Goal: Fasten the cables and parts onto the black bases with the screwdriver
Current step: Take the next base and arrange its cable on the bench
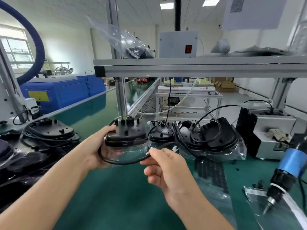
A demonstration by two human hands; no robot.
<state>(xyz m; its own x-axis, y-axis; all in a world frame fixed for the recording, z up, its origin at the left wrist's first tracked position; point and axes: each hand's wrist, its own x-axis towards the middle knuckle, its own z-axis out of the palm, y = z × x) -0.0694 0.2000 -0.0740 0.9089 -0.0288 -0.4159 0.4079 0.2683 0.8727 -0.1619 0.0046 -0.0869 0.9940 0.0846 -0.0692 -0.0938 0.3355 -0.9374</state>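
Base (125, 135), black, is held above the green counter (116, 188) at centre, the left hand (98, 146) with fingers curled round its left edge. Right hand (166, 168) pinches its cable (123, 161) just below. More bases (214, 136) lie bagged to the right; the screwdriver (280, 181) hangs near right.

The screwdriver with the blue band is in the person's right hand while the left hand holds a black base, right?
Not quite. The head view shows the screwdriver hanging untouched at the right edge. The right hand pinches the black cable instead. The left hand does hold a black base.
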